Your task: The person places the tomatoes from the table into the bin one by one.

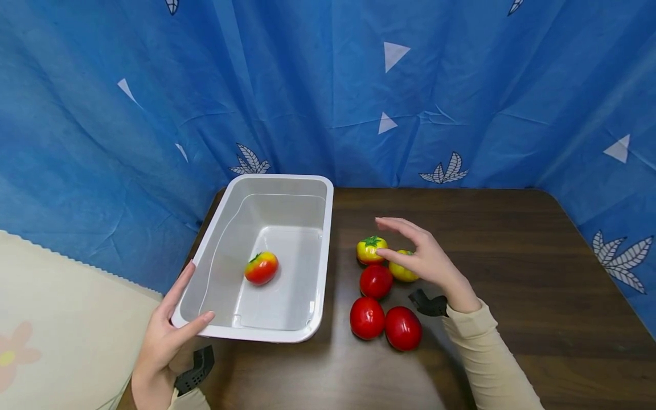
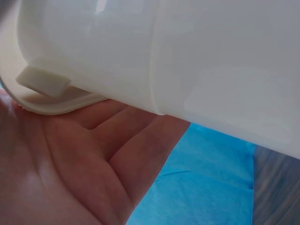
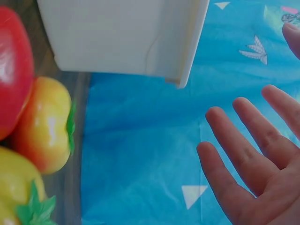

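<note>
A white plastic bin (image 1: 328, 256) stands at the left of the table, with one red-and-yellow tomato (image 1: 262, 269) lying inside. My left hand (image 1: 163, 336) grips the bin's near left corner, the thumb over the rim and the fingers along the outer wall. In the left wrist view, the palm (image 2: 84, 159) lies under the rim. To the bin's right sit three red tomatoes (image 1: 367, 318) and two yellowish ones with green leaves (image 1: 371, 250). Over the yellowish pair hovers my right hand (image 1: 425, 256), fingers spread and holding nothing; the right wrist view shows those fingers (image 3: 239, 150) apart from the tomatoes.
A dark wooden table (image 1: 512, 273) carries everything. Behind it hangs a blue curtain (image 1: 333, 85) with leaf and triangle prints. Cream cloth (image 1: 61, 319) with a flower print lies at the left. Black wrist mounts (image 1: 427, 303) sit on both arms.
</note>
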`<state>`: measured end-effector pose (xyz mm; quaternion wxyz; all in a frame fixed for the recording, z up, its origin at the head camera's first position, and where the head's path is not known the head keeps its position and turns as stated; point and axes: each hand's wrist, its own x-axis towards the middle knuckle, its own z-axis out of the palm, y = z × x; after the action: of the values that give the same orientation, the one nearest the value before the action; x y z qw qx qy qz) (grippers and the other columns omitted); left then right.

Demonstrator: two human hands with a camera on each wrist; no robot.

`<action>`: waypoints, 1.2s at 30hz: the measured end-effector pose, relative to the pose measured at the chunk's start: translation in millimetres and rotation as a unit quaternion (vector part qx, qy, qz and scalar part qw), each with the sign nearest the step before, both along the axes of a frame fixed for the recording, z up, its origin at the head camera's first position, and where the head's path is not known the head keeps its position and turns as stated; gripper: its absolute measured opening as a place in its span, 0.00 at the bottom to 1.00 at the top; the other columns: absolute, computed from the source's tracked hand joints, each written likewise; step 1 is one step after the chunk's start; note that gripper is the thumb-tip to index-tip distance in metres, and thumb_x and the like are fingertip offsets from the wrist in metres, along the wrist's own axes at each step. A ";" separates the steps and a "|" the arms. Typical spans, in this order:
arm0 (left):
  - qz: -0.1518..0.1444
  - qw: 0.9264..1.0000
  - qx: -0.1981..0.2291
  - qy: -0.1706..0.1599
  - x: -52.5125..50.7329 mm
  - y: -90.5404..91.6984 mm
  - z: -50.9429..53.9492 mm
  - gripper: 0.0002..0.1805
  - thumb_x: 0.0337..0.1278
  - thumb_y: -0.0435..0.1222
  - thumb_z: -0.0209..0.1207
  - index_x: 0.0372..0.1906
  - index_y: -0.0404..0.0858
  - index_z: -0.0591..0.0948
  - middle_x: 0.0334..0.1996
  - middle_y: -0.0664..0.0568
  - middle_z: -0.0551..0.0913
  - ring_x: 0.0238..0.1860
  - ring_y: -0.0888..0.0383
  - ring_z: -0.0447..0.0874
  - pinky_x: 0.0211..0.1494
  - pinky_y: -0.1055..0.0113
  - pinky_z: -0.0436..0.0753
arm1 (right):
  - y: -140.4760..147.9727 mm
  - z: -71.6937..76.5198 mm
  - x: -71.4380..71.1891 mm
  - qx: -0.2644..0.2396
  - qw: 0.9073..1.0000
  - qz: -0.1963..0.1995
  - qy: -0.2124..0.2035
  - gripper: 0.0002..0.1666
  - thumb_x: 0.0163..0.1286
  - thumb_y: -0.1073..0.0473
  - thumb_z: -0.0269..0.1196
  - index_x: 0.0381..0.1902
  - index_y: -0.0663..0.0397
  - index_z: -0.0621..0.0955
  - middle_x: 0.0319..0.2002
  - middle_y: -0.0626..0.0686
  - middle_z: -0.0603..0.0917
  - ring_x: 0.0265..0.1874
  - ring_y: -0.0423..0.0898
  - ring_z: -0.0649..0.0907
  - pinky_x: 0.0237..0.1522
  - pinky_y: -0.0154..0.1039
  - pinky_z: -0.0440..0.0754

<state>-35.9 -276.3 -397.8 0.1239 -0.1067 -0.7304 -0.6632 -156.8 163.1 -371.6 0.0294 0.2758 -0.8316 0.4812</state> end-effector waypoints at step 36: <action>-0.010 1.000 -0.024 -0.013 -0.6 -3.5 -0.3 0.48 0.39 0.11 0.58 0.71 0.31 0.56 0.72 0.46 0.53 0.68 0.60 0.53 0.59 0.80 0.64 | 49.7 -70.6 5.2 0.015 0.994 -0.094 -0.048 0.32 0.60 0.57 0.67 0.63 0.46 0.73 0.63 0.54 0.71 0.62 0.54 0.68 0.59 0.62 0.63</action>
<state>-36.5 -279.9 -398.1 0.1051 -0.1089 -0.7466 -0.6479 -151.6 212.9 -442.3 0.0303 0.1730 -0.8617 0.4761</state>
